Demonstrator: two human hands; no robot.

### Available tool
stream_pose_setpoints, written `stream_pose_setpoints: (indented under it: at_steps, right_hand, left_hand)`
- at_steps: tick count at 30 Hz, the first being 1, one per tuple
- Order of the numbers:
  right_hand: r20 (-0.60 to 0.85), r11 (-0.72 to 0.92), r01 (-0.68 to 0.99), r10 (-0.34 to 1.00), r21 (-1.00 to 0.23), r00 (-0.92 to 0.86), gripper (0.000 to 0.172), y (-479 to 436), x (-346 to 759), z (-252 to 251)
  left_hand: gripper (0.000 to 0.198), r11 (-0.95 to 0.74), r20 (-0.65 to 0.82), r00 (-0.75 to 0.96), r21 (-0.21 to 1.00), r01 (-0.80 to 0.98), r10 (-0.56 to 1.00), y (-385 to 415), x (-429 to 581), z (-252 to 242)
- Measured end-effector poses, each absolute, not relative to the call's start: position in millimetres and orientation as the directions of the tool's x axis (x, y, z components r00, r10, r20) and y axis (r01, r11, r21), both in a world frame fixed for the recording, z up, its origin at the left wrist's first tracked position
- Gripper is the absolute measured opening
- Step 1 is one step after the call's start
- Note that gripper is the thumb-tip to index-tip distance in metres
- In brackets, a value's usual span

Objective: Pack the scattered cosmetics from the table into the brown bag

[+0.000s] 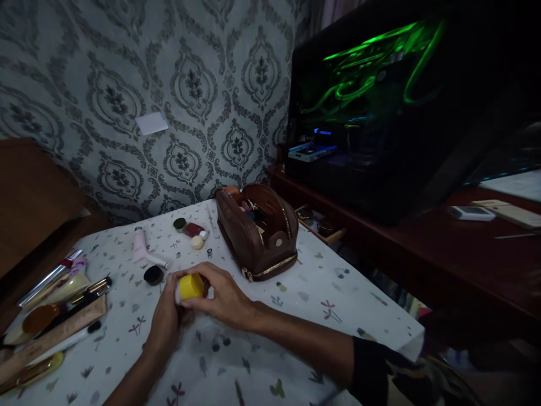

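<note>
Between my two hands is a small pale container with a yellow cap (191,286), held above the patterned tablecloth. My left hand (166,313) closes around its pale side, and my right hand (226,296) grips it at the cap, thumb below and fingers over the top. Fingers hide most of the body. Just beyond my left hand lie a round black-lidded jar (153,275) and a pale pink bent object (143,248). An unzipped brown cosmetics bag (264,256) stands behind my right hand, with small items inside.
Brushes and tubes (63,304) lie along the left table edge. Toward the back are a dark round lid (179,224), a dark red packet (194,230) and a cream round piece (197,242). A dark desk (477,248) with a green-lit glass case stands right, its drawer (323,231) ajar.
</note>
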State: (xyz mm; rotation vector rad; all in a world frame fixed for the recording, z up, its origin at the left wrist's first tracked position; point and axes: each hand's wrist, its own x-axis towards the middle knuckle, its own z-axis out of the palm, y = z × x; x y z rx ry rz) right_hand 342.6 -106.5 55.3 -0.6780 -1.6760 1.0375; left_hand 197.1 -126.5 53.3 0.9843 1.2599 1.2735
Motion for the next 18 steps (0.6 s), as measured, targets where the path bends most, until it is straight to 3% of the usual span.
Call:
stream_pose_setpoints:
  at_steps: [3, 7, 9, 11, 12, 14, 16, 18]
  right_hand:
    - [0.578, 0.637, 0.091, 0.743, -0.766, -0.338, 0.036, -107, 362, 71]
    - [0.699, 0.764, 0.214, 0.644, -0.608, -0.313, 0.038, -105, 395, 98]
    - [0.714, 0.747, 0.281, 0.661, -0.602, -0.229, 0.039, -102, 414, 113]
    - [0.690, 0.687, 0.314, 0.714, -0.656, -0.119, 0.040, -98, 434, 128]
    - [0.674, 0.657, 0.316, 0.736, -0.685, -0.070, 0.041, -96, 445, 135]
    - [0.646, 0.619, 0.307, 0.763, -0.723, -0.017, 0.042, -89, 464, 145]
    - [0.615, 0.588, 0.314, 0.788, -0.746, -0.015, 0.042, -80, 480, 149]
    - [0.563, 0.536, 0.344, 0.826, -0.771, -0.026, 0.040, -72, 493, 148]
  left_hand:
    - [0.066, 0.144, -0.149, 0.001, 0.949, -0.279, 0.989, -122, 218, 69]
    - [0.069, 0.026, -0.005, 0.058, 0.932, -0.362, 0.998, -112, 249, 87]
    - [0.062, -0.103, 0.128, 0.071, 0.953, -0.284, 0.989, -105, 262, 93]
    - [0.048, -0.339, 0.339, 0.155, 0.940, -0.027, 0.928, -99, 274, 98]
    - [0.040, -0.499, 0.462, 0.236, 0.856, 0.135, 0.855, -96, 280, 100]
    - [0.029, -0.781, 0.648, 0.437, 0.494, 0.382, 0.624, -92, 292, 101]
    - [0.029, -0.872, 0.691, 0.593, 0.114, 0.477, 0.414, -88, 305, 101]
    - [0.033, -0.845, 0.663, 0.659, -0.073, 0.529, 0.355, -84, 316, 99]
